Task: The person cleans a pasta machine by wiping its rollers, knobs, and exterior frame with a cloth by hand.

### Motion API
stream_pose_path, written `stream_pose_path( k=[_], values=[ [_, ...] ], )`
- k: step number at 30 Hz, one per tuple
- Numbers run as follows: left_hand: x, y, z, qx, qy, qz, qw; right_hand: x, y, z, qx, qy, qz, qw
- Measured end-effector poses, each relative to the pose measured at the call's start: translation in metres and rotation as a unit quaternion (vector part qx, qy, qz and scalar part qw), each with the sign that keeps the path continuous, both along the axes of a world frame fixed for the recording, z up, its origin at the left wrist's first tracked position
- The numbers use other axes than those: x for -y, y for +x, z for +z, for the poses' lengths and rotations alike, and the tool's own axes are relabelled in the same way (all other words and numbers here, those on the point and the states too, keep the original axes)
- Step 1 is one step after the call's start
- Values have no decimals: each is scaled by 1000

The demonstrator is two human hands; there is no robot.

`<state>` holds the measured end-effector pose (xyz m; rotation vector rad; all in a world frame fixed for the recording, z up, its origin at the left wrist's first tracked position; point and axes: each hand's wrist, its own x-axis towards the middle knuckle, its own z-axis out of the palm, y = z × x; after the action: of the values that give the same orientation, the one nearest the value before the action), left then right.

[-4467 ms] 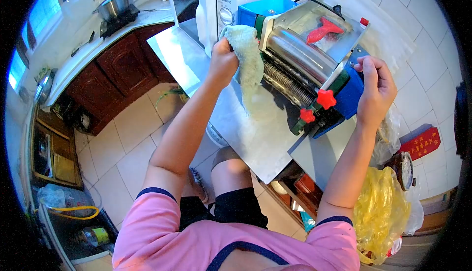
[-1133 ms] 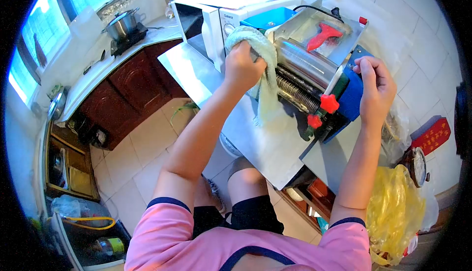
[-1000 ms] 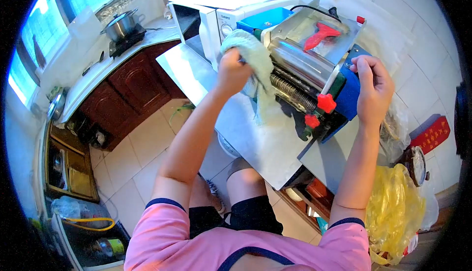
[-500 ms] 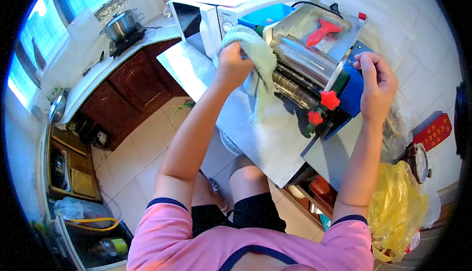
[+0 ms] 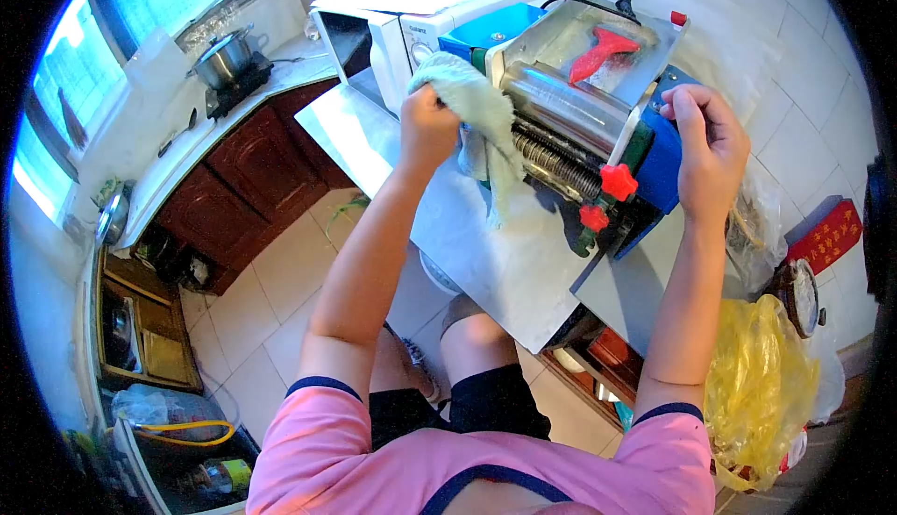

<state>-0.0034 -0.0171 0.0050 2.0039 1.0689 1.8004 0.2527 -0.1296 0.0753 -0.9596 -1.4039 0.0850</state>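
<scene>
My left hand (image 5: 432, 129) is closed on a pale green cloth (image 5: 475, 104), which hangs beside the left end of a roller machine (image 5: 570, 108). The machine has a steel roller, ridged cutting rollers below it, blue sides and two red star knobs (image 5: 618, 181). My right hand (image 5: 707, 141) is at the machine's right end, fingers curled in near the blue side; what it grips, if anything, is too small to make out. A red scraper-like tool (image 5: 603, 55) lies in the machine's top tray.
A white microwave (image 5: 425, 24) with its door open stands behind the cloth. At the right are a yellow plastic bag (image 5: 761, 389), a jar (image 5: 800, 298) and a red sign (image 5: 825, 236). A steel pot (image 5: 224, 62) stands on the far left counter.
Compared with the earlier frames, my left hand and the cloth have shifted about beside the machine's left end, lately a little leftward. My right hand stays at the right end. The view has shifted slightly.
</scene>
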Motion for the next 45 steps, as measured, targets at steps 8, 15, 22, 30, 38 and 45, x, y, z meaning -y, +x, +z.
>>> stream_pose_path(
  k=[8,15,22,30,38,45],
  values=[
    [-5,-3,-40,385,-214,-300,846,-4,2,-2,-1,13,-4,1000],
    [-5,-11,-42,473,-242,-453,716,-5,2,-3,-26,9,26,999],
    [1,-6,-30,503,-320,-393,700,-6,2,-3,-19,17,9,1000],
    [2,-3,-19,508,-369,-412,661,-7,4,-3,-18,17,9,1000],
    [-14,-9,-31,459,-273,-450,716,-5,4,-4,-13,15,12,1000],
    [1,-10,-16,374,-264,-358,814,-5,3,-3,-15,13,9,1000]
  ],
)
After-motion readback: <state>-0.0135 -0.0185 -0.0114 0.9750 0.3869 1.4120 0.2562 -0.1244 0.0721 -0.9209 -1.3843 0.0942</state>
